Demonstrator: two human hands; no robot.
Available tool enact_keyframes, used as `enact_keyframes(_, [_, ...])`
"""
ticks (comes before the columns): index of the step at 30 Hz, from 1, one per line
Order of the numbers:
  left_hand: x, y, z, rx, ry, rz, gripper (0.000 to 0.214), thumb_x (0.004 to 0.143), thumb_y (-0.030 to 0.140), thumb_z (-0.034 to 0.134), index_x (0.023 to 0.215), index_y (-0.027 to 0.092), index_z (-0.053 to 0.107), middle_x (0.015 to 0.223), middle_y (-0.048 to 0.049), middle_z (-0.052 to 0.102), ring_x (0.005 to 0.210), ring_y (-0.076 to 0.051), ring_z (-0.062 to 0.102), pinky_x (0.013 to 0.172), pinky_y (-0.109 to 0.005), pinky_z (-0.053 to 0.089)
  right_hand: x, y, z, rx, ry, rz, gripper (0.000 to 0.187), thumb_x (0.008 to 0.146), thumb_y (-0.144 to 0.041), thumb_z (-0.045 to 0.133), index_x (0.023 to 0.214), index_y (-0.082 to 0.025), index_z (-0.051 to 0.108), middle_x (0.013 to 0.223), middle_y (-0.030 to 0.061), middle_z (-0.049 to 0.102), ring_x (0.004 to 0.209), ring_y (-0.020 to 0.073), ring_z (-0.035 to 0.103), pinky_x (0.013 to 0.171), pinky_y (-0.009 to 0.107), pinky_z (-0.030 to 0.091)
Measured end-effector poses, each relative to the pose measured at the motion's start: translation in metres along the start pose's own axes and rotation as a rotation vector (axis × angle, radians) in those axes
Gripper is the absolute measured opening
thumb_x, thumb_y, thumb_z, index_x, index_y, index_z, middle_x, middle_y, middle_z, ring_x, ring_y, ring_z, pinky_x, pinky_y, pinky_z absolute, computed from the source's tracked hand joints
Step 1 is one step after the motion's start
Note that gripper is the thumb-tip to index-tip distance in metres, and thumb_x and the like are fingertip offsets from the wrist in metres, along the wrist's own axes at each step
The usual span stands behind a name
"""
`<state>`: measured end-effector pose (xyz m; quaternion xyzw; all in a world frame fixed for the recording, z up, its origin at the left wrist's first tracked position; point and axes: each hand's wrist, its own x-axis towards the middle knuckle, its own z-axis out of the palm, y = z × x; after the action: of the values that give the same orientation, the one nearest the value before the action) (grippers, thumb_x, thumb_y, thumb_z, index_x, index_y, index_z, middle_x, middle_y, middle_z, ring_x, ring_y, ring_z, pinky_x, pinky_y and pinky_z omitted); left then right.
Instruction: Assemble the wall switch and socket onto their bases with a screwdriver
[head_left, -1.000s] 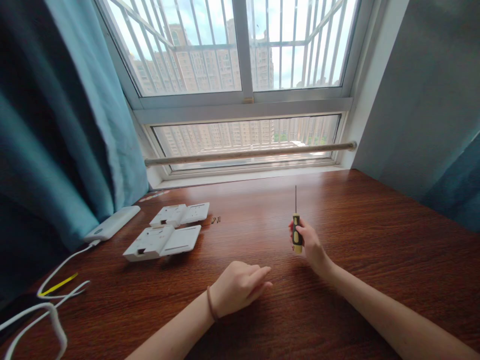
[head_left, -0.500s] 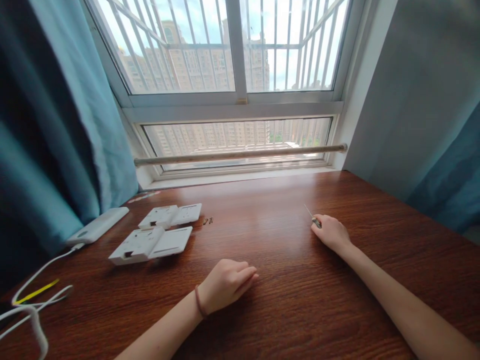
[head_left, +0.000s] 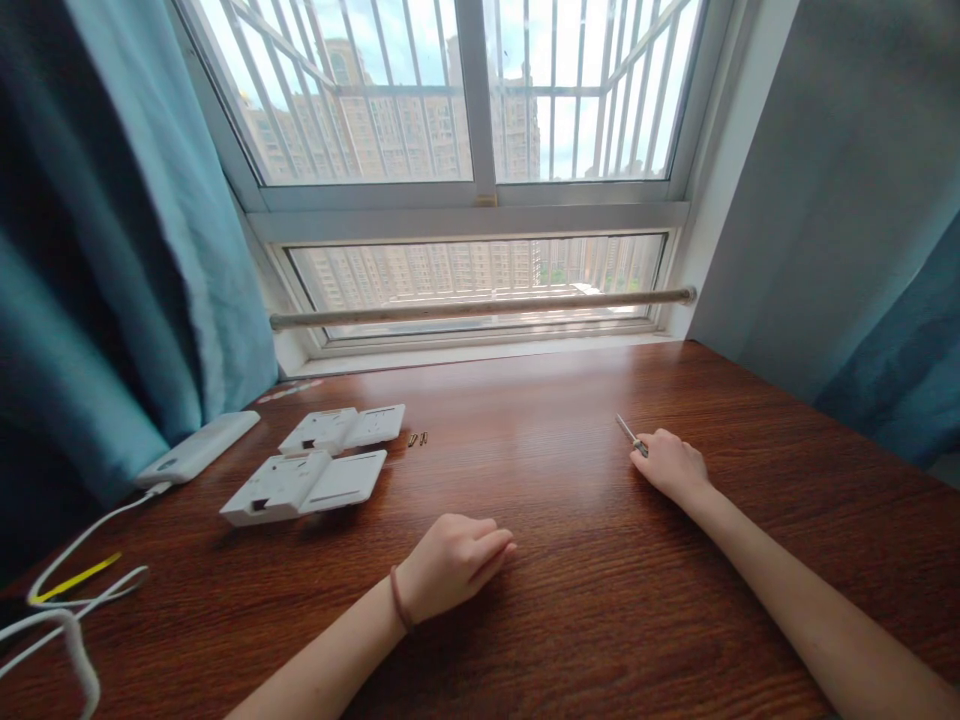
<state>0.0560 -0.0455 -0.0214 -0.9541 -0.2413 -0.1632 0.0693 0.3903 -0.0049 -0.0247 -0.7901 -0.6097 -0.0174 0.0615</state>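
Note:
On the right of the table my right hand (head_left: 675, 468) is closed around a screwdriver (head_left: 628, 432). Its thin metal shaft points away and to the left, and most of the handle is hidden in my fingers. My left hand (head_left: 461, 568), with a brown band at the wrist, rests on the wood near the front middle. Its fingers are curled together, and nothing shows in them. Beyond it to the left lie two white plastic switch-like units, a nearer one (head_left: 274, 488) and a farther one (head_left: 321, 430), each with a flat white plate. Several small brass-coloured screws (head_left: 418, 439) lie beside them.
A white power bank-like box (head_left: 199, 450) with a white cable (head_left: 97, 525) lies at the left by the blue curtain (head_left: 225, 300). A yellow strip (head_left: 79, 578) lies near the cable. A barred window and a rail (head_left: 480, 308) stand behind the brown table (head_left: 510, 410).
My right hand has shifted slightly right, and the screwdriver has turned so more of its shaft shows. My left hand stays in place.

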Motion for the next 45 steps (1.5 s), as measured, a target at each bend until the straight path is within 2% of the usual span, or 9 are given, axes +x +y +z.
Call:
enact_keyframes(8, [-0.001,-0.002,0.002,-0.001,-0.014,-0.009,0.025,0.089,0.024,0.037,0.073,0.017,0.055,0.059,0.0015,0.053,0.052,-0.009,0.049,0.050,-0.021,0.033,0.002,0.004,0.004,-0.020,-0.012,-0.025,0.030,0.081,-0.034,0.040,0.089,-0.023,0.066,0.085,0.0110,0.062,0.075,0.0259,0.063,0.060,0.033,0.042])
enact_keyframes(11, [0.000,-0.006,-0.003,0.037,-0.041,-0.076,0.026,0.089,0.026,0.038,0.070,0.017,0.053,0.060,0.0011,0.054,0.055,-0.010,0.050,0.053,-0.021,0.035,0.003,0.005,0.004,-0.027,-0.020,-0.038,0.031,0.082,-0.034,0.038,0.094,-0.024,0.065,0.084,0.0112,0.062,0.075,0.0261,0.063,0.061,0.033,0.042])
enact_keyframes(13, [0.001,-0.009,-0.009,0.118,-0.040,-0.212,0.023,0.088,0.026,0.040,0.072,0.017,0.054,0.066,-0.0011,0.055,0.063,-0.013,0.052,0.059,-0.024,0.038,0.004,0.007,0.005,-0.030,-0.023,-0.040,0.033,0.083,-0.036,0.037,0.100,-0.024,0.063,0.085,0.0117,0.062,0.076,0.0270,0.062,0.060,0.034,0.042])
enact_keyframes(16, [0.001,-0.019,-0.019,0.317,-0.018,-0.523,0.014,0.081,0.017,0.046,0.090,0.015,0.056,0.085,-0.0081,0.058,0.083,-0.021,0.052,0.071,-0.031,0.041,0.005,0.008,0.009,-0.037,-0.021,-0.039,0.035,0.084,-0.038,0.036,0.104,-0.023,0.060,0.086,0.0126,0.060,0.076,0.0281,0.062,0.059,0.035,0.042])
enact_keyframes(21, [-0.008,-0.041,-0.025,0.582,-0.106,-0.909,0.041,0.074,0.009,0.046,0.115,0.004,0.048,0.118,-0.0210,0.049,0.113,-0.032,0.040,0.089,-0.043,0.033,0.004,0.007,0.015,-0.083,0.123,-0.056,0.039,0.082,-0.041,0.043,0.112,-0.019,0.054,0.094,0.0148,0.057,0.083,0.0296,0.057,0.062,0.036,0.043])
enact_keyframes(26, [-0.022,-0.064,-0.020,0.630,-0.166,-1.136,0.035,0.075,0.013,0.044,0.107,0.004,0.054,0.111,-0.0220,0.052,0.104,-0.036,0.044,0.080,-0.049,0.033,-0.001,0.000,0.013,0.058,0.342,-0.211,0.040,0.082,-0.033,0.047,0.118,-0.017,0.049,0.105,0.0142,0.055,0.093,0.0280,0.050,0.076,0.037,0.043])
enact_keyframes(33, [-0.032,-0.088,-0.015,0.547,-0.214,-1.239,0.030,0.078,0.009,0.039,0.096,0.001,0.061,0.096,-0.0230,0.056,0.092,-0.033,0.052,0.070,-0.043,0.039,-0.007,-0.010,0.013,0.219,0.372,-0.401,0.037,0.084,-0.030,0.044,0.117,-0.015,0.049,0.107,0.0113,0.056,0.099,0.0251,0.050,0.088,0.035,0.041])
enact_keyframes(40, [-0.030,-0.091,-0.004,0.592,-0.188,-1.290,0.035,0.078,0.002,0.030,0.092,-0.004,0.062,0.093,-0.0272,0.057,0.088,-0.033,0.055,0.066,-0.041,0.041,-0.007,-0.010,0.016,0.291,0.345,-0.403,0.037,0.083,-0.031,0.044,0.116,-0.015,0.050,0.107,0.0114,0.057,0.098,0.0248,0.054,0.086,0.036,0.043])
enact_keyframes(45, [-0.029,-0.089,-0.006,0.605,-0.162,-1.298,0.036,0.077,0.001,0.029,0.093,-0.008,0.060,0.090,-0.0295,0.057,0.085,-0.033,0.057,0.065,-0.043,0.043,-0.007,-0.012,0.015,0.335,0.360,-0.415,0.038,0.083,-0.029,0.045,0.117,-0.014,0.049,0.107,0.0117,0.058,0.097,0.0241,0.055,0.087,0.035,0.043])
